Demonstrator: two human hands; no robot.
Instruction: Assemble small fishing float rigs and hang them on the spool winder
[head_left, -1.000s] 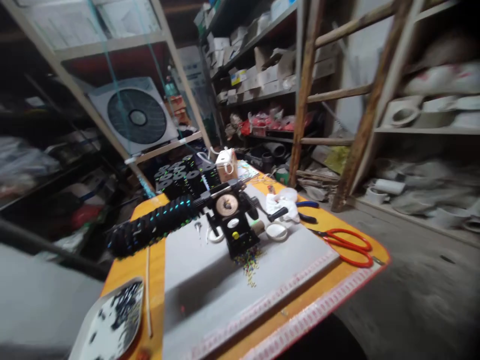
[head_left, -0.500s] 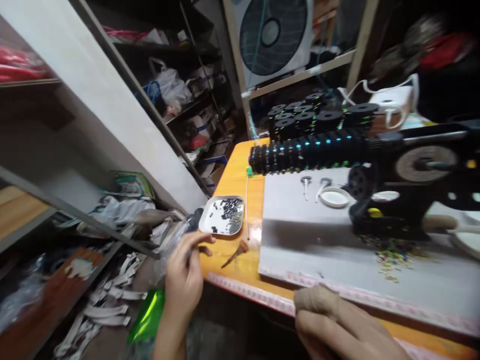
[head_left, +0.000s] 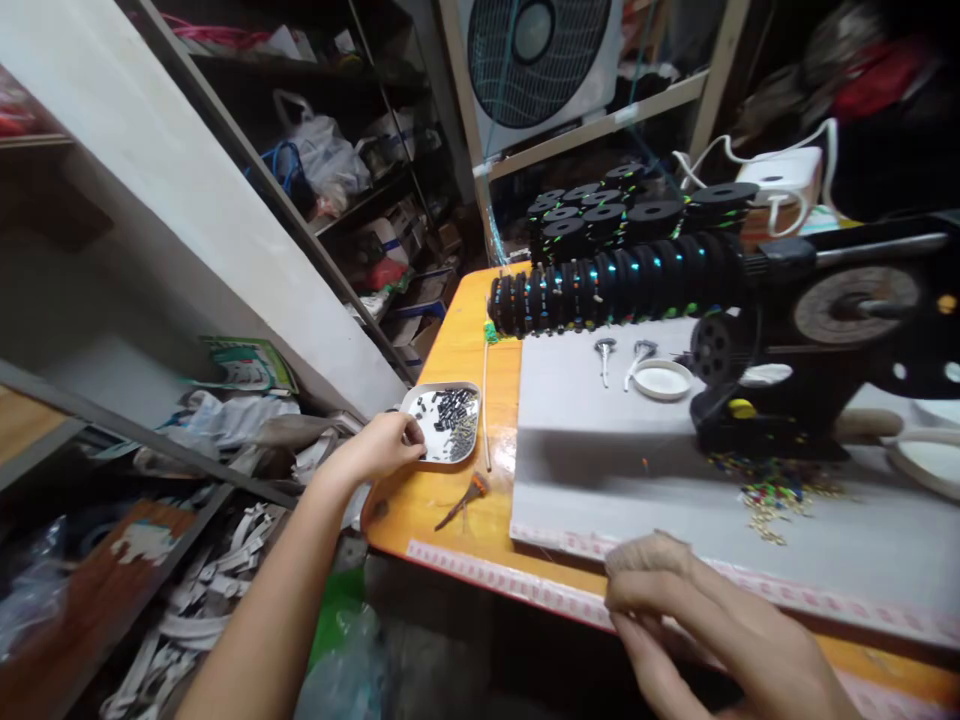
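Note:
My left hand reaches over the near left rim of a white tray. Its thumb and fingertips are pinched together at the tray; whatever may be between them is too small to make out. Small black pieces and thin metal pieces lie in the tray. At the table's front edge, my right hand is held with curled fingers, one wrapped in a pale covering. Whether anything sits inside those fingers is hidden. A dark pointed tool with an orange end lies between the tray and the front edge.
A black machine carries a long row of black rings over a grey board. Small coloured pieces are heaped below it. Black spools stand behind. A thin white stick lies beside the tray; shelves flank the left.
My left hand has moved forward from beside the tray onto its rim, and its fingers have closed into a pinch. My right hand has shifted slightly right, its thumb lower. The view has tilted slightly.

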